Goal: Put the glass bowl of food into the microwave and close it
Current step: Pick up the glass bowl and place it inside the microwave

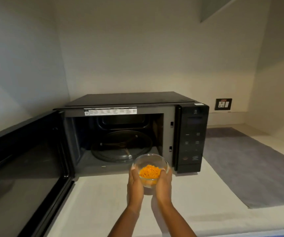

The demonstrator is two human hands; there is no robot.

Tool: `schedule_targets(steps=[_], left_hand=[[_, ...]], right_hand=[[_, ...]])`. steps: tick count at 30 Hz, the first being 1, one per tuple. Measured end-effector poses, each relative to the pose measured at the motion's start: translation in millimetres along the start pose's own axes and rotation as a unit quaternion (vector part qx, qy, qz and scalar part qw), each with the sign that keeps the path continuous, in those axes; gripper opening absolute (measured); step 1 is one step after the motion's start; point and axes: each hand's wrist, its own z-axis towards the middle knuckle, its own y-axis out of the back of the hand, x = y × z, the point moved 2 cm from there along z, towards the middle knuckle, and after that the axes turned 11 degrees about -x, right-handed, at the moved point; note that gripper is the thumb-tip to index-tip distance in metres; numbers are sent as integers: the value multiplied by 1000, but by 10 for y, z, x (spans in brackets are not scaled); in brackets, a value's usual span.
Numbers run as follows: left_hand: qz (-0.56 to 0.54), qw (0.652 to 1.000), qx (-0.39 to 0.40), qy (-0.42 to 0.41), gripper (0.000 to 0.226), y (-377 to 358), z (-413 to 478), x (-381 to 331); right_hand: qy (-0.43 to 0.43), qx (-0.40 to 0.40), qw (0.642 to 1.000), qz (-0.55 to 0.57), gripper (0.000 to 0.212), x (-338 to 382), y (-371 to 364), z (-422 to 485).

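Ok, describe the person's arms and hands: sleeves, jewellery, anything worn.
Both forearms are bare as far as the picture shows, with no sleeves in view. The left hand and right hand wear no gloves; no watch, bracelet or ring shows. The nails on the fingers look pale.

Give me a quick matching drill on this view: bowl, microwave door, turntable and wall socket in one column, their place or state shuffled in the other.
Things:
1. bowl
2. microwave door
3. turntable
4. wall socket

Place or state:
A. swung open to the left
B. on the wall, right of the microwave
C. held between the left hand and the right hand, in front of the opening
D. bare, inside the microwave

Pairs: 1-C, 2-A, 3-D, 4-B
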Motion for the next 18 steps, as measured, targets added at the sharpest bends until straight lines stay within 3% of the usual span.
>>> schedule_targets(steps=[12,18], left_hand=[[48,991,-76,-103,47,36,1196,-668],[77,989,-95,-87,50,-25,1769,-692]], right_hand=[[37,104,990,-83,47,355,-1193,467],[6,139,984,-107,48,296,-1672,822]])
